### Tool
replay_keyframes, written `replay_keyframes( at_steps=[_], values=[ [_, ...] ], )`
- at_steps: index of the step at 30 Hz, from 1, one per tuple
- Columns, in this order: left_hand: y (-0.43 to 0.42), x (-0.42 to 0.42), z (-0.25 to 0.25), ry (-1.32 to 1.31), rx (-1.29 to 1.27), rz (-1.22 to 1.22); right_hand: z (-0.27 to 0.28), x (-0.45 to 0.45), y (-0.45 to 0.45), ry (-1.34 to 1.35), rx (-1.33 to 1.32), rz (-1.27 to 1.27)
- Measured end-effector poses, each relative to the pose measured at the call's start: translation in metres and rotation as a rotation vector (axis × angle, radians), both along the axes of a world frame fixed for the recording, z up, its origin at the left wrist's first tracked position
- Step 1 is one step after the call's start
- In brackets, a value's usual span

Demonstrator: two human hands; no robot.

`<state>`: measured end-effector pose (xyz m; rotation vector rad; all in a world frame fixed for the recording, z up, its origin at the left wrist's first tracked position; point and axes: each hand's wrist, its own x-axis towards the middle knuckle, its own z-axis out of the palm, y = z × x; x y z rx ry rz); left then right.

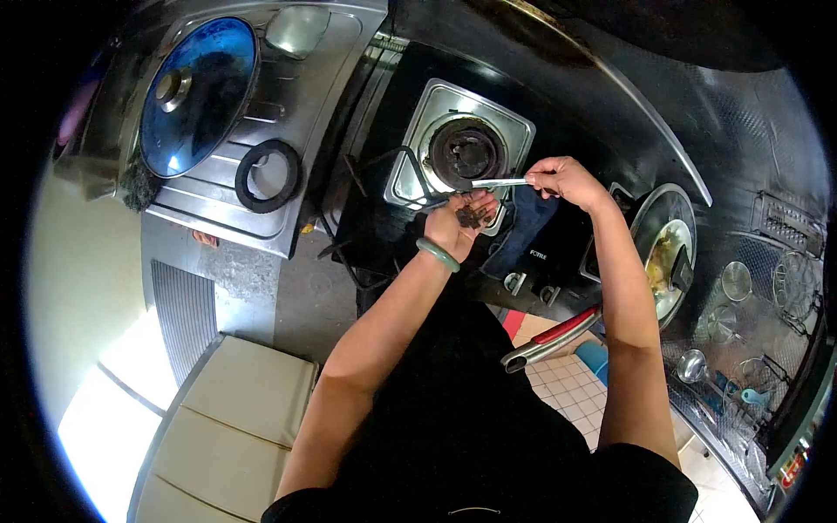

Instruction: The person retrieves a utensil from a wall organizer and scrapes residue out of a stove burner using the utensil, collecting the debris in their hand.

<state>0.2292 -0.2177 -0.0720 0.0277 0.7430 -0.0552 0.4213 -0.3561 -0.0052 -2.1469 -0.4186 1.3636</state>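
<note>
My right hand (562, 181) is closed around the end of a slim silver-coloured tool (504, 183). The tool points left across the front of the burner; its exact kind I cannot make out. Just below it, my left hand (449, 228) is cupped palm up, a green bangle (438, 254) on its wrist. Dark crumbly bits (475, 215) lie in that palm. Behind both hands is the gas burner (469, 150), its centre dark and bare of a pan support, set in a square steel drip plate (521, 131). A dark cloth (523, 231) lies on the stove's front, right of my left hand.
A black wire pan support (350, 179) leans left of the burner. On the steel drainboard (327, 83) are a blue-tinted glass lid (205, 105) and a black ring (246, 196). A lidded pan (664, 253) stands at right, its red-and-silver handle (558, 337) jutting toward me.
</note>
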Motion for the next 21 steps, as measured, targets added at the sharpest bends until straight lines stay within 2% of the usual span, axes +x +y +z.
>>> replay_keyframes(
  at_steps=[12,21],
  values=[
    [0.0005,-0.0014,-0.0003,-0.018,-0.001,-0.002,-0.0082,0.0093,-0.0029,0.021,-0.040,0.079],
    [0.0025,-0.0029,-0.0033,0.014,0.007,-0.020,-0.0042,0.0059,-0.0045,0.018,-0.032,0.029]
  ],
)
